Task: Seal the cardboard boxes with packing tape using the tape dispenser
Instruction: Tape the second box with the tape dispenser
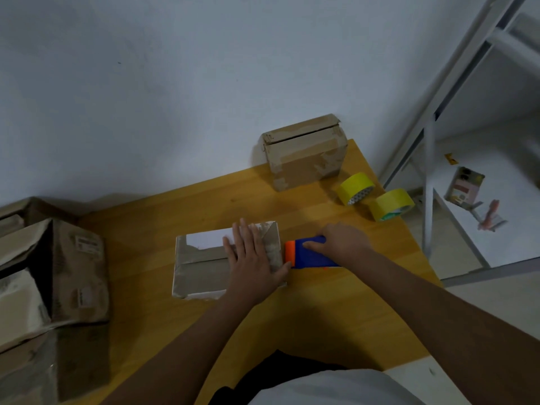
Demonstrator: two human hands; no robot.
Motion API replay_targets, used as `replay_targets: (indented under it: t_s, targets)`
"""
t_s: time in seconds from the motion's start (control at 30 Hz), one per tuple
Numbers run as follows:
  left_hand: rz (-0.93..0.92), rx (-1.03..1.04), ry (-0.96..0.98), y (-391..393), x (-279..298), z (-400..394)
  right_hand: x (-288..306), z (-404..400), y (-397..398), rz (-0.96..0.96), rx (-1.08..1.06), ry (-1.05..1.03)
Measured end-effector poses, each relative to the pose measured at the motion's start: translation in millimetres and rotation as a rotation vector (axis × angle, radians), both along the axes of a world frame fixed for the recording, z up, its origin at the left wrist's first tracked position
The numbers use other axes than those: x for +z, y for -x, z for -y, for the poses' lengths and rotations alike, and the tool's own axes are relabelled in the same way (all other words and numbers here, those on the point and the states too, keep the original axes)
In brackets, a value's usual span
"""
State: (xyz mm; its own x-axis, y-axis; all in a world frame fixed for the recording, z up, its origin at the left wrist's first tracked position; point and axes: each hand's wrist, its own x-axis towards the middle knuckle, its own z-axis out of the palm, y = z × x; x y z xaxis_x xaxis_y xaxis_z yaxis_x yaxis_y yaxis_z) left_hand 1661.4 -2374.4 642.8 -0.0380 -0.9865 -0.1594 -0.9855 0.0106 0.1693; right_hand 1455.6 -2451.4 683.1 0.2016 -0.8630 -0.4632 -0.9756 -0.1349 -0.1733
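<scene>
Your two forearms are bare from the elbow down, with no sleeves, watch, rings or gloves showing on your left hand (251,260) or your right hand (340,241). At the bottom edge you wear a plain white cloth top (336,387) above a dark black garment (280,372).

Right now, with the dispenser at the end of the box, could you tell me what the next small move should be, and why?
Probably draw the tape dispenser leftward across the small box. The right hand grips it at the box's right end, while the left hand lies flat on top, steadying the box.
</scene>
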Motion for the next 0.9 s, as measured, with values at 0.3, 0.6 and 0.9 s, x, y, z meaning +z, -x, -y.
replay_targets:
  t_s: [0.3,0.6,0.9]
  targets:
    - [0.014,0.018,-0.052,3.3,8.1,2.6,5.7,3.4,-2.0,-0.044,-0.013,0.004]
    - [0.021,0.028,-0.073,0.9,15.3,-0.4,39.8,5.4,-1.6,-0.14,0.178,0.172]
    - [0.061,-0.052,-0.092,-6.6,8.0,-6.1,-11.4,-54.7,65.3,-0.229,-0.036,0.065]
